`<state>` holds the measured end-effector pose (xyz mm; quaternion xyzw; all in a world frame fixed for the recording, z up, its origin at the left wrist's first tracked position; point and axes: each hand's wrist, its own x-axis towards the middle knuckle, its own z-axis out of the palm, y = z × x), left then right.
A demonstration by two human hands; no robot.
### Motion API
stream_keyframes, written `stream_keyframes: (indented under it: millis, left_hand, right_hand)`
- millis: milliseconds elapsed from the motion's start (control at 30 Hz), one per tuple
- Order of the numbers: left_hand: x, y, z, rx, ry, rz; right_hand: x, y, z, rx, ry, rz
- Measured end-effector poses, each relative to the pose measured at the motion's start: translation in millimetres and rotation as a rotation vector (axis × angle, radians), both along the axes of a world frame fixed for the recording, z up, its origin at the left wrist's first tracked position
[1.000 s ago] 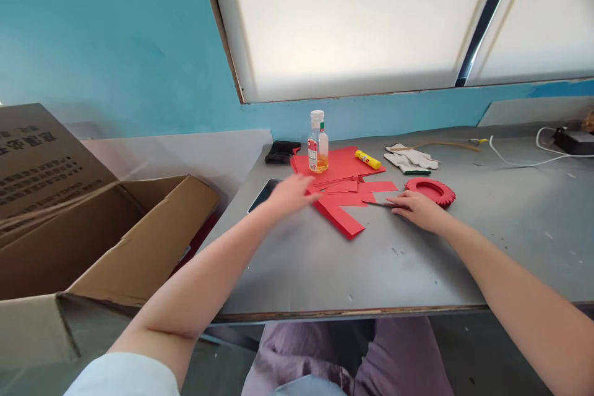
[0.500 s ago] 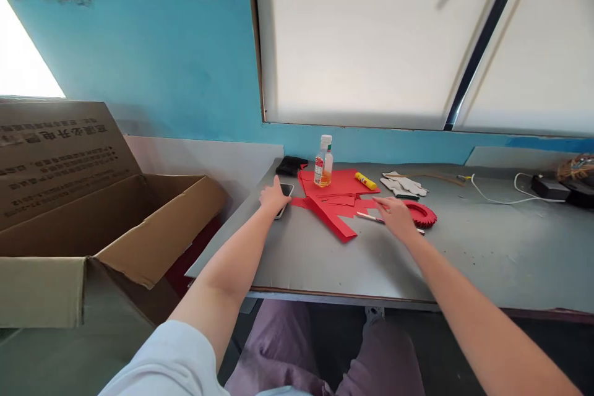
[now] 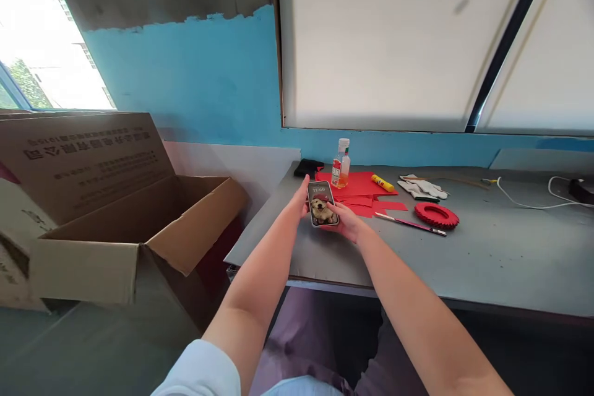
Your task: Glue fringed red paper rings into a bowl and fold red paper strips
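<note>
A smartphone (image 3: 322,205) is held above the desk, its lit screen showing a clock and a puppy picture. My left hand (image 3: 299,199) grips its left edge. My right hand (image 3: 348,223) holds the lower right side, the thumb over the screen. Behind the phone, sheets and strips of red paper (image 3: 364,182) lie on the desk, partly hidden by the phone and my hand. A clear bottle (image 3: 340,167) with some amber liquid stands on the paper, and a yellow glue stick (image 3: 383,183) lies beside it. Farther right are a slim cutter-like tool (image 3: 411,223) and a red toothed ring (image 3: 436,215).
White gloves (image 3: 422,187) lie toward the back of the grey desk (image 3: 501,253). A black pouch-like item (image 3: 308,167) is at the back left, and a white cable (image 3: 524,203) runs at the right. An open cardboard box (image 3: 185,216) stands left of the desk.
The phone has been lifted off the desk, its screen now lit. My right hand has left the area by the cutter-like tool and joined my left on the phone. The view has shifted left.
</note>
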<state>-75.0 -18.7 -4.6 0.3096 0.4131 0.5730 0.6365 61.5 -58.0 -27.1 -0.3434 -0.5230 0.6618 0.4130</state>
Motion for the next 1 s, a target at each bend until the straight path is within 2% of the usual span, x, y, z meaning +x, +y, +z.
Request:
stream_keyframes:
  millis: [200,533,1000]
  left_hand:
    - [8,-4,4.4,0.078,-0.092,-0.073]
    - [15,-8,4.6,0.106,-0.139,-0.040]
    - [11,-4,-0.7,0.136,-0.156,-0.082]
  right_hand:
    - [8,-3,-1.6,0.032,0.084,0.054]
    - [3,5,-16.2,0.072,0.036,-0.056]
    - [4,-4,-5.5,0.042,0.033,-0.031]
